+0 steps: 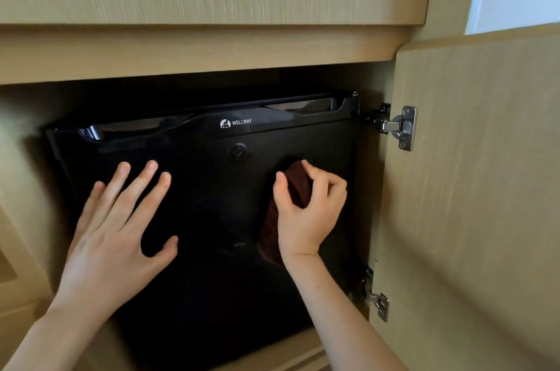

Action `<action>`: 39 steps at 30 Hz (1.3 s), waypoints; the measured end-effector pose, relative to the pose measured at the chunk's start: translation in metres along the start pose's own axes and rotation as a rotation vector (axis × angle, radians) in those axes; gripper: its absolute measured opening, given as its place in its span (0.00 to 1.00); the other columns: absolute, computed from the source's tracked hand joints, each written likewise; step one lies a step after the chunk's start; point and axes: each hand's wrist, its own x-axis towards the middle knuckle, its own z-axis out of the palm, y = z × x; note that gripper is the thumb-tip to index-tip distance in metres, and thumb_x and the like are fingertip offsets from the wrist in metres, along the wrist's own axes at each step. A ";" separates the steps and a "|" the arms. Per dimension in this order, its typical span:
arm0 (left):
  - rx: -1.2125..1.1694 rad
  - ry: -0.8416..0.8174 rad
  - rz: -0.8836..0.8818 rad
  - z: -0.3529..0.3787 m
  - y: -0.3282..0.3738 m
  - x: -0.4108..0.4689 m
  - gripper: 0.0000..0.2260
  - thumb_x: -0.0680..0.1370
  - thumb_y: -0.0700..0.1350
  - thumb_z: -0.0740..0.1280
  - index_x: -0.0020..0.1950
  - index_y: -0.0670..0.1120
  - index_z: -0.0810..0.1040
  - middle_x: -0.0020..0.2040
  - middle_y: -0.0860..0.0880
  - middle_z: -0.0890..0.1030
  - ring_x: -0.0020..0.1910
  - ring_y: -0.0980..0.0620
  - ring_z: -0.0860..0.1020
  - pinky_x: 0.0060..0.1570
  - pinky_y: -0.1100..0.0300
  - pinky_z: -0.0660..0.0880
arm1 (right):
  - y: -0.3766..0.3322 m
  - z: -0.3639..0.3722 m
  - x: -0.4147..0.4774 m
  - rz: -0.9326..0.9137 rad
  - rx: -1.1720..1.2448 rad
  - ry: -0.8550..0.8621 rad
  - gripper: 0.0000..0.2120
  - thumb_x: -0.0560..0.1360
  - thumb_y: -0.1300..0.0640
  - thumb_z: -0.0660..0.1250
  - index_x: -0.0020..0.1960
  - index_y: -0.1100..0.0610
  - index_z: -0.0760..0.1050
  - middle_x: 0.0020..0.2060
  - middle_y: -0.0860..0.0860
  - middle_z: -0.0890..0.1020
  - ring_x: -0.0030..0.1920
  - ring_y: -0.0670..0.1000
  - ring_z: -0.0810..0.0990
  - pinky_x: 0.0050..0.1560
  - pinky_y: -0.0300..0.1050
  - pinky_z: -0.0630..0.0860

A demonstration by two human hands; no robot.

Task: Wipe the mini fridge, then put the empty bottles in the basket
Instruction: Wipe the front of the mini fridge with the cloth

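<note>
Inside wooden cabinet [212, 49], mini fridge [206, 188] door takes flat left hand [118, 228], likely steadying it, while right hand [306, 213] grips brown cloth [298, 185] for wiping.

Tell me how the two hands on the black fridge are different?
The left hand lies flat with fingers spread; the right hand has its fingers curled. The left hand holds nothing; the right hand grips a dark brown cloth. The left hand is on the left part of the mini fridge door; the right hand is nearer the open cabinet door. Both are at the fridge's front.
</note>
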 end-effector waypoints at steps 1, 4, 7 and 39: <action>-0.003 -0.003 -0.002 0.001 0.000 0.000 0.41 0.69 0.60 0.63 0.80 0.53 0.58 0.81 0.53 0.57 0.81 0.45 0.53 0.79 0.49 0.44 | 0.009 -0.003 -0.007 -0.018 0.005 -0.029 0.17 0.70 0.48 0.76 0.54 0.57 0.80 0.49 0.53 0.75 0.48 0.53 0.75 0.49 0.42 0.74; -0.008 -0.012 -0.005 -0.003 0.003 0.001 0.40 0.69 0.60 0.63 0.81 0.53 0.57 0.81 0.53 0.56 0.81 0.45 0.53 0.79 0.50 0.44 | 0.032 -0.017 -0.013 0.079 0.068 -0.043 0.16 0.69 0.54 0.78 0.52 0.60 0.80 0.49 0.52 0.73 0.49 0.57 0.77 0.51 0.51 0.78; -0.013 -0.035 -0.010 -0.013 0.009 0.001 0.40 0.70 0.60 0.62 0.81 0.53 0.56 0.82 0.54 0.55 0.81 0.47 0.51 0.79 0.51 0.43 | 0.027 -0.018 -0.001 0.341 0.111 0.096 0.13 0.71 0.52 0.76 0.51 0.57 0.79 0.49 0.50 0.72 0.50 0.55 0.78 0.52 0.55 0.78; 0.049 -0.044 0.064 -0.023 0.005 -0.009 0.39 0.74 0.52 0.72 0.81 0.51 0.56 0.81 0.57 0.50 0.81 0.49 0.47 0.79 0.54 0.41 | -0.006 0.006 -0.010 -0.236 0.029 -0.083 0.13 0.70 0.52 0.77 0.49 0.60 0.81 0.46 0.57 0.77 0.47 0.57 0.76 0.47 0.43 0.74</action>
